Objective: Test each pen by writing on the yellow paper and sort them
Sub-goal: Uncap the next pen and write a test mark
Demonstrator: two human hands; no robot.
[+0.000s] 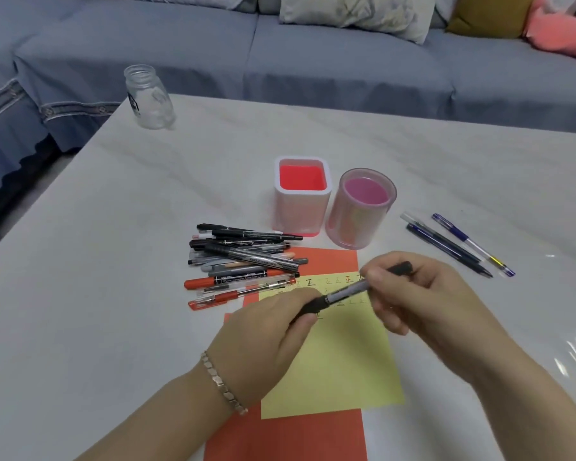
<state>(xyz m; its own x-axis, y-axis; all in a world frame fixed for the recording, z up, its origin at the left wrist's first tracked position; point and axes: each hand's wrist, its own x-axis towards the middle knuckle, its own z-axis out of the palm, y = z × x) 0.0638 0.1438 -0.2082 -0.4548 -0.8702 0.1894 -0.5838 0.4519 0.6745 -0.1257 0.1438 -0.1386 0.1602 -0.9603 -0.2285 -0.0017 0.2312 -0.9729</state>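
While the grey-barrelled black marker pen (346,291) is pinched at opposite ends by the left grip (273,331) and right grip (423,294), just above the yellow paper sheet (340,364), that sheet could be streaked if its cap is jerked off.

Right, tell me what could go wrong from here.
1. The left hand and right hand grip the grey-barrelled, black-capped marker above the yellow paper sheet; if the cap pops off suddenly, the tip might streak the test marks or a finger.
2. The left hand sits close to the loose pile of black and red pens; a nudge may scatter it.
3. Three blue pens lie loose on the white table and could roll.
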